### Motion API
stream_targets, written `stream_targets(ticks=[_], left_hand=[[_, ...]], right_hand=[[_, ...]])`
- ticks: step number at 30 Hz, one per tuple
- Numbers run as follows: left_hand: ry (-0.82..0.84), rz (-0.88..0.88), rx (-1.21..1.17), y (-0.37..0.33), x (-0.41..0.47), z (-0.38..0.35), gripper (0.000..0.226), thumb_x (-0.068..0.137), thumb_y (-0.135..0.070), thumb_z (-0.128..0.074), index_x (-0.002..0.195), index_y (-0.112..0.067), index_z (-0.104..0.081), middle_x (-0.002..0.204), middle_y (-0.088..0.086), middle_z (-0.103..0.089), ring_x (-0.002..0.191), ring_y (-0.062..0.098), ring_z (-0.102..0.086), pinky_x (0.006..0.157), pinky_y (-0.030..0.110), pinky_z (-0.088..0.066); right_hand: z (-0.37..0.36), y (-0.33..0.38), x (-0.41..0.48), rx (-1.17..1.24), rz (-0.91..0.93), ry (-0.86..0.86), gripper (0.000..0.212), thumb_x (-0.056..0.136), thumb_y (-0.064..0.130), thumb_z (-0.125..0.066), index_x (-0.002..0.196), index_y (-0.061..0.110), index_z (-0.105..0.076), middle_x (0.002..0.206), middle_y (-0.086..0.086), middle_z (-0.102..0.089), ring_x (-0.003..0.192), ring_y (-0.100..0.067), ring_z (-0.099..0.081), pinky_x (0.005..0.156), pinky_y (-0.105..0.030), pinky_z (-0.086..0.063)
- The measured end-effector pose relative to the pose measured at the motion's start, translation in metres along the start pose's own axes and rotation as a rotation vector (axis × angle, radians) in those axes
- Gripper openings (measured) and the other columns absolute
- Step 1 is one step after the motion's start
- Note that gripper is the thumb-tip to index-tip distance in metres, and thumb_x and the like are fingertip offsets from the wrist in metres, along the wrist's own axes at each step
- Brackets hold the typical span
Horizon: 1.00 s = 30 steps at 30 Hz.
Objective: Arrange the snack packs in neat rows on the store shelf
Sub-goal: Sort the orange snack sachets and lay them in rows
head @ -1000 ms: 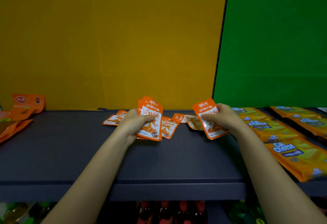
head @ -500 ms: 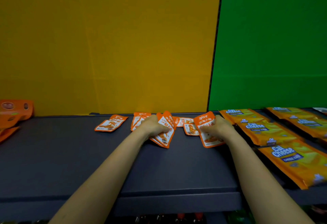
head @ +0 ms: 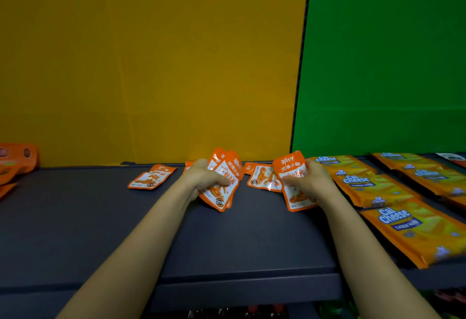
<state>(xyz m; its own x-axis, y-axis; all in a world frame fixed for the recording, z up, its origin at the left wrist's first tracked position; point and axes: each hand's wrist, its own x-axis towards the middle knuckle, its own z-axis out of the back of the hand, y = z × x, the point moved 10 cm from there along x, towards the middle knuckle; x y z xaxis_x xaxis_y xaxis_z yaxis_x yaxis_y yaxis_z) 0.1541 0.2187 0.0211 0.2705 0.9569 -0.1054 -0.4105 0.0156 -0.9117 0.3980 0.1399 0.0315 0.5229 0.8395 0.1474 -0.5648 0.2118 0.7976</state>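
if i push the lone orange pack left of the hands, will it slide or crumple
It probably slides: the lone orange pack lies flat on the smooth dark shelf. It is likely light and floppy, since the fanned packs of its kind curve in the left hand. Its glossy film may be slippery.

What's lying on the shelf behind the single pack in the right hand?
A flat orange pack lies there on the shelf, its right edge covered by the held pack in the right hand. Whether more sit behind the hand cannot be seen.
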Motion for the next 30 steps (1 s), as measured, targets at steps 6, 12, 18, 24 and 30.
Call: stream_targets(ticks=[6, 12, 18, 24, 30], left_hand=[[0.004, -0.024, -0.173, 0.0, -0.011, 0.023, 0.021, 0.082, -0.004, -0.065, 0.102, -0.002, -0.06, 0.078, 0.01, -0.068, 0.058, 0.017, -0.066, 0.059, 0.031, -0.057], [0.318, -0.02, -0.31, -0.007, -0.048, -0.021, 0.013, 0.084, -0.009, -0.063, 0.098, -0.006, -0.063, 0.076, 0.008, -0.074, 0.06, 0.017, -0.071, 0.06, 0.03, -0.059], [0.502, 0.067, -0.448, -0.005, -0.084, -0.058, 0.009, 0.088, -0.01, -0.056, 0.096, -0.007, -0.058, 0.074, 0.011, -0.074, 0.064, 0.021, -0.071, 0.067, 0.035, -0.057], [0.688, -0.085, -0.444, -0.023, -0.122, -0.104, 0.008, 0.084, -0.015, -0.061, 0.087, -0.01, -0.067, 0.081, 0.01, -0.075, 0.067, 0.021, -0.072, 0.068, 0.034, -0.058], [0.747, -0.237, -0.408, -0.042, -0.153, -0.156, 0.018, 0.08, -0.007, -0.066, 0.098, -0.01, -0.065, 0.091, 0.011, -0.075, 0.072, 0.021, -0.072, 0.069, 0.036, -0.058]], right_hand=[[0.012, 0.04, -0.037, 0.388, 0.222, 0.168, 0.024, 0.079, 0.01, -0.071, 0.096, 0.017, -0.054, 0.1, -0.011, -0.068, 0.079, -0.018, -0.065, 0.071, -0.03, -0.054], [-0.011, 0.066, -0.077, 0.373, 0.298, 0.429, 0.037, 0.077, 0.009, -0.072, 0.11, 0.012, -0.055, 0.1, -0.006, -0.072, 0.081, -0.014, -0.07, 0.07, -0.026, -0.058], [0.004, 0.059, -0.103, 0.295, 0.267, 0.394, 0.029, 0.078, 0.012, -0.072, 0.1, 0.02, -0.055, 0.094, 0.001, -0.072, 0.081, -0.011, -0.07, 0.07, -0.024, -0.057], [0.043, 0.042, -0.139, 0.255, 0.213, 0.242, 0.034, 0.079, 0.011, -0.071, 0.109, 0.011, -0.056, 0.099, -0.004, -0.072, 0.084, -0.014, -0.069, 0.074, -0.026, -0.057], [0.112, 0.005, -0.19, 0.274, 0.136, -0.068, 0.029, 0.083, 0.019, -0.068, 0.108, 0.023, -0.054, 0.097, 0.008, -0.07, 0.079, 0.001, -0.068, 0.068, -0.017, -0.054]])
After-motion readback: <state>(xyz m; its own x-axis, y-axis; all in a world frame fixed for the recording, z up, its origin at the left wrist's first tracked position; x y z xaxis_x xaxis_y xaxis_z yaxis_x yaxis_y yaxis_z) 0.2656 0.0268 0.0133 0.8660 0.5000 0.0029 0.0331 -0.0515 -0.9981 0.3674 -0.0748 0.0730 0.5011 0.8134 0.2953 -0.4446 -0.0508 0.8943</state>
